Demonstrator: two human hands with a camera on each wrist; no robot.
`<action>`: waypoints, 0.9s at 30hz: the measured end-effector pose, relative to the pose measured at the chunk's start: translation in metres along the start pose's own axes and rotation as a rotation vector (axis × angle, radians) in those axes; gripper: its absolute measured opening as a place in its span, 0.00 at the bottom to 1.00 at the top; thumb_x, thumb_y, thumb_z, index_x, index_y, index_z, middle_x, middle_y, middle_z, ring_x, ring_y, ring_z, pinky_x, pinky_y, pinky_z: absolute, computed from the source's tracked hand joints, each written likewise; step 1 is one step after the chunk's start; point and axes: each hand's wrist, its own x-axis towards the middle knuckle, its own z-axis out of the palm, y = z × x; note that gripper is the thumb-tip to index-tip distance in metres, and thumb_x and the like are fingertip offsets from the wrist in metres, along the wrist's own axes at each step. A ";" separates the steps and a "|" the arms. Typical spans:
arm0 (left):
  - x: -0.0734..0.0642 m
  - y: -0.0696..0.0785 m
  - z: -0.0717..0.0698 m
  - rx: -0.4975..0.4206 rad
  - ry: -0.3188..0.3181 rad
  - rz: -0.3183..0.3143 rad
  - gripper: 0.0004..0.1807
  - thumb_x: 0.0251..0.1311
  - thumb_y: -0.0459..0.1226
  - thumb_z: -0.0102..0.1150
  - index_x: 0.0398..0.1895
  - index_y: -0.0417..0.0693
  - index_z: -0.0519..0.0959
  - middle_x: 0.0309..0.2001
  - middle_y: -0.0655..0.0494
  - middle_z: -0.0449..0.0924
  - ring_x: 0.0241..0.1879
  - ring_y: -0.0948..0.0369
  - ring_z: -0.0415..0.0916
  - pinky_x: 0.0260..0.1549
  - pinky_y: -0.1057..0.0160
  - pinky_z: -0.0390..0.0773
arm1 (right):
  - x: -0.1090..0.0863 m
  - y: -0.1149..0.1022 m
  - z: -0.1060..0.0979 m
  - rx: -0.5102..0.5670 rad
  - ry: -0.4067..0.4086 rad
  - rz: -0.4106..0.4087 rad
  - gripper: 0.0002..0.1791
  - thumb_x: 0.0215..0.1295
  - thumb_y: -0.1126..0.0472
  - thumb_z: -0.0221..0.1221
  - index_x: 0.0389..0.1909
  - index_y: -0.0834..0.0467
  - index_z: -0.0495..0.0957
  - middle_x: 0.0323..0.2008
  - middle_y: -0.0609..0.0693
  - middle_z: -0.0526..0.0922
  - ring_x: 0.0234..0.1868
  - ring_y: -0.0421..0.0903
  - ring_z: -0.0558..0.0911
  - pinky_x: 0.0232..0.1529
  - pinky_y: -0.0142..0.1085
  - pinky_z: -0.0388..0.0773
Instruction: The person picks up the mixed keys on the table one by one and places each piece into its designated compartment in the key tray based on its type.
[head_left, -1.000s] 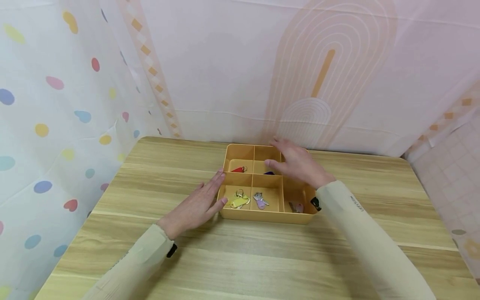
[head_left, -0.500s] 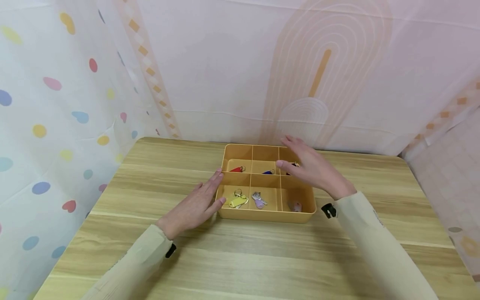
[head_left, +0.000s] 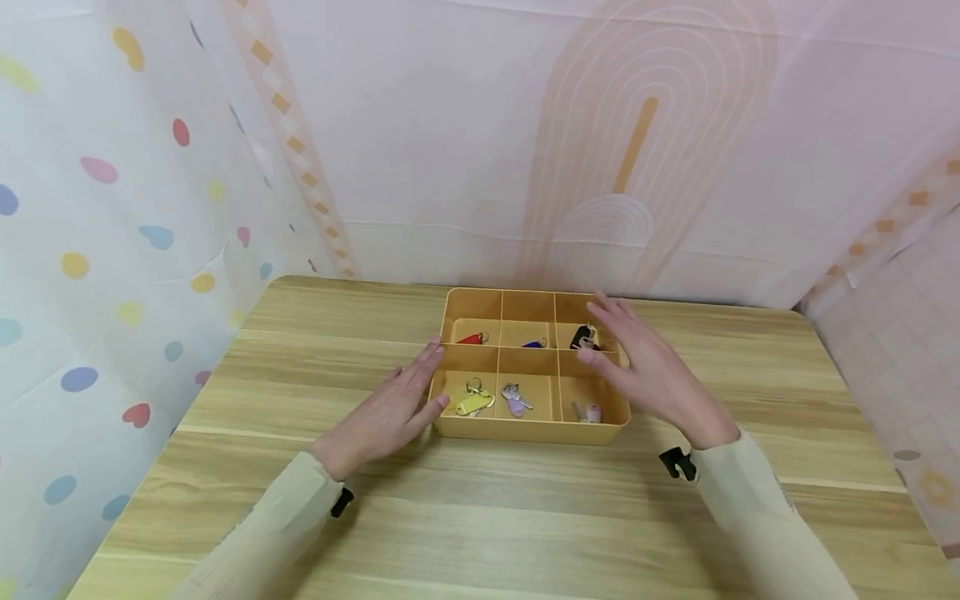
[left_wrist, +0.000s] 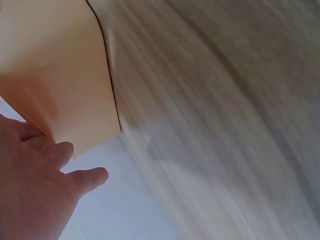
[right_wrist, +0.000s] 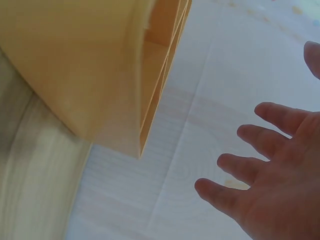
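Observation:
An orange compartment box (head_left: 531,431) stands near the back of the table. Its back row holds a red key tag (head_left: 472,339), a blue key tag (head_left: 534,343) and a black key fob (head_left: 581,337). In the front row lie keys with a yellow tag (head_left: 472,404), keys with a purple tag (head_left: 515,403) and a key with a pink tag (head_left: 594,413). My left hand (head_left: 386,412) rests with extended fingers at the box's left side. Over the right rim hovers my right hand (head_left: 660,375), fingers spread and holding nothing; the right wrist view shows them apart from the box wall (right_wrist: 75,65).
The box stands on a wood-grain table (head_left: 525,517). Behind it hangs a pale curtain (head_left: 450,150) with an arch print, close to the table's back edge. A dotted curtain (head_left: 112,317) hangs on the left.
My right hand has moved right and toward me, from over the box's back middle to its right edge, uncovering the black key fob. The left hand has stayed at the left side.

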 end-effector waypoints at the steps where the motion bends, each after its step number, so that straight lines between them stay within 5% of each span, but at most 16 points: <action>1: 0.000 0.000 0.000 0.001 0.003 0.001 0.41 0.82 0.56 0.36 0.84 0.41 0.41 0.84 0.45 0.38 0.82 0.50 0.42 0.75 0.36 0.51 | -0.004 0.001 0.000 0.006 0.007 0.004 0.42 0.78 0.37 0.52 0.82 0.56 0.55 0.83 0.48 0.48 0.83 0.55 0.44 0.77 0.65 0.49; 27: -0.006 0.001 -0.003 0.017 0.082 0.020 0.41 0.81 0.54 0.41 0.84 0.39 0.45 0.84 0.45 0.39 0.82 0.47 0.38 0.76 0.36 0.47 | -0.066 0.021 0.008 0.015 0.135 0.035 0.40 0.78 0.47 0.57 0.83 0.54 0.54 0.82 0.54 0.54 0.82 0.58 0.50 0.76 0.64 0.53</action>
